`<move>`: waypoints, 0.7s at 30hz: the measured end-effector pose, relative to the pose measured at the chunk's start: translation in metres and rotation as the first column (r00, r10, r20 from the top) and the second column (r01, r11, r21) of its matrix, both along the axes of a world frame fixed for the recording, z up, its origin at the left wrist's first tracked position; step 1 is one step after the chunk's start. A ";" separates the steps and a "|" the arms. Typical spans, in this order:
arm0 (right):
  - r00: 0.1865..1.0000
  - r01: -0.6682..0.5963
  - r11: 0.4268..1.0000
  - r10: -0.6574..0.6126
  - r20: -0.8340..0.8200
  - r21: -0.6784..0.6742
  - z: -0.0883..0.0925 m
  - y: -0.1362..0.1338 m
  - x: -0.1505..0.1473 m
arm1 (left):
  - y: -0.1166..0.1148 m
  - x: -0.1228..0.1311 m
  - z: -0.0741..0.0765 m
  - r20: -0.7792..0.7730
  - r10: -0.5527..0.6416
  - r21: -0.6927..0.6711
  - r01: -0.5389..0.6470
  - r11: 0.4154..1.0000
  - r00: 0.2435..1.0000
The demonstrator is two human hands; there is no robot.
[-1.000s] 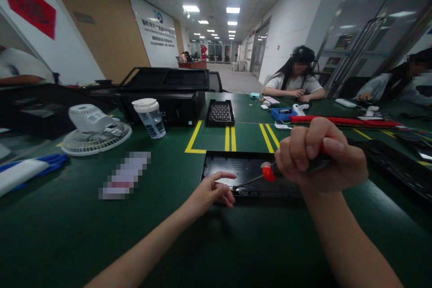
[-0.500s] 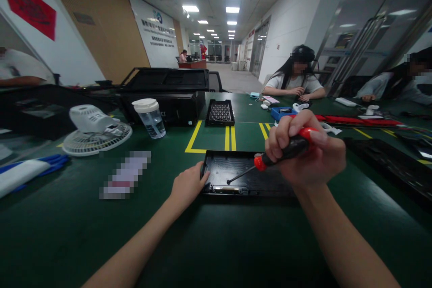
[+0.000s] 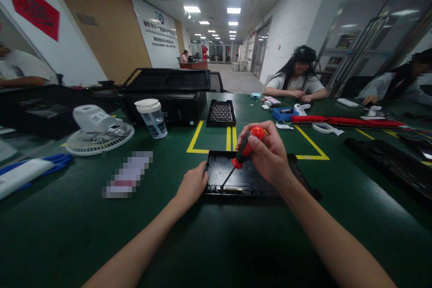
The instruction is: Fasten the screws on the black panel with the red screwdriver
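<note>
A flat black plastic panel (image 3: 243, 175) lies on the green table in front of me. My left hand (image 3: 192, 184) is closed on the panel's near left corner and holds it down. My right hand (image 3: 268, 153) is wrapped round a red and black screwdriver (image 3: 245, 148). The screwdriver stands steeply, its metal tip touching the panel near the front left edge, close to my left hand.
A small black tray of parts (image 3: 220, 112) sits beyond the panel. A white fan (image 3: 97, 130), a clear lidded cup (image 3: 152, 118) and a black case (image 3: 168, 92) stand at left. Red strips (image 3: 347, 121) and another black panel (image 3: 388, 166) lie right. Other people sit at the far side.
My right hand has moved left and away from me and tipped the screwdriver from nearly flat to steep. My left hand went from touching the panel's surface to gripping its left corner.
</note>
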State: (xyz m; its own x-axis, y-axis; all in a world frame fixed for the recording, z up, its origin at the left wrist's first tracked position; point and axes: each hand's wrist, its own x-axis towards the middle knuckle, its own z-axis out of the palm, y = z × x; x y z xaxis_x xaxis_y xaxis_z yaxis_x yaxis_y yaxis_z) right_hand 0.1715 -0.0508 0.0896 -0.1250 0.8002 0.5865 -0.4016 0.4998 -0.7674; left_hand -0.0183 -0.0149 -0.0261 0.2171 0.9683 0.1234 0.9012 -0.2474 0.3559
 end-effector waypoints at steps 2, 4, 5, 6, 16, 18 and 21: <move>1.000 0.011 1.000 -0.011 -0.006 0.001 -0.003 0.002 -0.003 | 0.001 0.001 -0.002 0.011 0.011 -0.001 -0.011 1.000 1.000; 1.000 0.006 1.000 -0.006 -0.007 -0.001 -0.006 0.003 -0.006 | 0.001 0.001 -0.005 0.022 0.010 0.009 -0.011 1.000 1.000; 1.000 0.002 1.000 -0.002 -0.003 -0.004 -0.007 0.003 -0.006 | 0.002 0.001 -0.005 0.027 0.004 0.012 -0.004 1.000 1.000; 1.000 -0.001 1.000 0.001 0.000 -0.006 -0.009 0.004 -0.007 | 0.002 0.001 -0.006 0.030 0.001 0.013 -0.001 1.000 1.000; 0.999 0.005 1.000 -0.005 0.049 -0.005 -0.019 0.010 -0.009 | 0.000 0.002 -0.006 0.055 -0.014 0.006 0.014 1.000 0.998; 0.999 0.007 1.000 -0.007 0.046 0.001 -0.022 0.011 -0.010 | 0.001 0.002 -0.006 0.054 -0.017 0.005 0.017 1.000 0.998; 0.999 0.004 1.000 -0.004 0.038 0.011 -0.025 0.013 -0.011 | 0.001 0.001 -0.007 0.058 -0.022 0.014 0.021 1.000 0.998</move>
